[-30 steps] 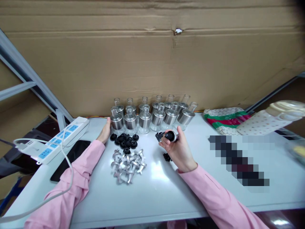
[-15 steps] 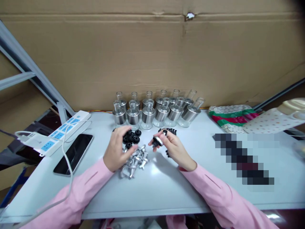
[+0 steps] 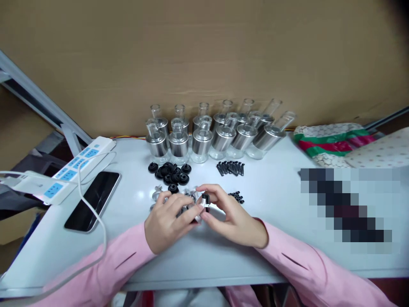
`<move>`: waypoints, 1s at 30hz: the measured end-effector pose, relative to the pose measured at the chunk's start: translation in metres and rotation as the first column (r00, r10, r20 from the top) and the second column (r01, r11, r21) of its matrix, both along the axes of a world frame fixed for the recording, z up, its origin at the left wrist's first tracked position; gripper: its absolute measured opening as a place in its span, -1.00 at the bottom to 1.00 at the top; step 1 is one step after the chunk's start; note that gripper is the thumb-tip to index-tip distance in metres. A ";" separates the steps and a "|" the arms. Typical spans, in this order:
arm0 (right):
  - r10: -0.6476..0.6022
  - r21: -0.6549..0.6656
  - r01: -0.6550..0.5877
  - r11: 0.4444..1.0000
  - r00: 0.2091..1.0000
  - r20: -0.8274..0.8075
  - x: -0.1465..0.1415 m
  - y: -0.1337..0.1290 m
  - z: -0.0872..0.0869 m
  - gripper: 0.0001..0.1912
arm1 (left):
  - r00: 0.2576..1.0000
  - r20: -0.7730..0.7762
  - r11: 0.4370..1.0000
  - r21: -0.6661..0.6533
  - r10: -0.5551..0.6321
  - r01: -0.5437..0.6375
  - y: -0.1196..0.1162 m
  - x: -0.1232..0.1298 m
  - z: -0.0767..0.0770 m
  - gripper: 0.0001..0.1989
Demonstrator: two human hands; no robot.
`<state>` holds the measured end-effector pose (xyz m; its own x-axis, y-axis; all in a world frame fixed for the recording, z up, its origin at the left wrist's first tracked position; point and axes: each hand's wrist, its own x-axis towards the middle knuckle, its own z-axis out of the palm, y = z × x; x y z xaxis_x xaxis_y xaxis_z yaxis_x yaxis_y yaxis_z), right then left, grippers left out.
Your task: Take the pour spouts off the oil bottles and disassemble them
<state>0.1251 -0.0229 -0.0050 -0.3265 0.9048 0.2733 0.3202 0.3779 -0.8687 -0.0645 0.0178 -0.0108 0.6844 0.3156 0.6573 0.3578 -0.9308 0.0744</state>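
Observation:
Between thumb and fingers, my right hand [image 3: 234, 217] grips a small silver-and-black bottle stopper [image 3: 205, 201]. My left hand [image 3: 171, 217] meets it from the other side, its thumb and fingertips closed on the same stopper. Beneath and behind the left hand lies a pile of silver metal spout pieces [image 3: 156, 195], mostly covered. Just beyond are black round ribbed stoppers [image 3: 172, 172] in a heap. Several thin black levers [image 3: 230, 167] lie further back, and small black parts [image 3: 237, 197] sit beside my right hand.
Two rows of glass bottles with metal sleeves [image 3: 202, 143] stand along the cardboard wall [image 3: 204, 51]. To the left are a phone [image 3: 92, 201], a white power strip [image 3: 75, 168] and a loose white cable [image 3: 92, 209]. A patterned cloth [image 3: 335, 143] and a blurred-out dark object [image 3: 345, 209] occupy the right.
My hands have come together over the silver pile. The left hand has moved in from beside the black stoppers and now touches the stopper held in the right. The view has shifted slightly.

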 end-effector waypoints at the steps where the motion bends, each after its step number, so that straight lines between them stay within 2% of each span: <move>1: -0.013 0.056 0.011 0.998 0.999 0.037 0.002 0.001 0.000 -0.61 | 1.000 0.007 1.000 -0.028 -0.004 0.004 0.001 -0.001 -0.001 -0.81; 3: -0.064 0.198 0.041 0.979 0.992 0.111 0.006 0.003 -0.001 -0.61 | 1.000 0.029 0.996 -0.084 -0.013 0.015 0.001 -0.002 -0.003 -0.77; 6: -0.120 0.400 0.031 0.916 0.973 0.199 0.011 0.007 -0.002 -0.61 | 0.997 0.070 0.988 -0.149 -0.028 0.039 0.001 -0.003 -0.005 -0.75; 10: -0.161 0.522 0.000 0.853 0.951 0.263 0.010 0.009 -0.004 -0.69 | 0.996 0.041 0.985 -0.151 -0.076 0.081 -0.001 -0.001 -0.006 -0.71; 12: -0.155 0.526 0.006 0.850 0.959 0.239 0.008 0.007 -0.004 -0.71 | 0.995 0.005 0.984 -0.143 -0.103 0.103 -0.002 0.000 -0.006 -0.69; 19: -0.076 0.426 -0.026 0.904 0.972 0.222 0.007 0.003 0.000 -0.68 | 0.991 0.029 0.976 -0.173 -0.127 0.131 -0.003 0.004 -0.006 -0.72; 24: -0.027 0.358 -0.053 0.932 0.977 0.213 0.006 0.001 -0.002 -0.75 | 0.979 0.038 0.960 -0.190 -0.201 0.204 0.000 0.003 -0.005 -0.70; 27: -0.088 0.374 -0.002 0.928 0.971 0.223 0.005 0.001 -0.001 -0.76 | 0.969 0.045 0.950 -0.194 -0.242 0.247 0.003 0.001 -0.004 -0.70; 30: -0.191 0.435 0.032 0.900 0.926 0.326 0.004 0.003 0.001 -0.79 | 0.973 0.021 0.960 -0.158 -0.232 0.232 0.004 0.001 -0.004 -0.71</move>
<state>0.1294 -0.0200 -0.0038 -0.3759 0.7697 0.5161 0.6360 0.6193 -0.4604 -0.0639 0.0221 -0.0151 0.7498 0.2487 0.6131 0.1332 -0.9644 0.2283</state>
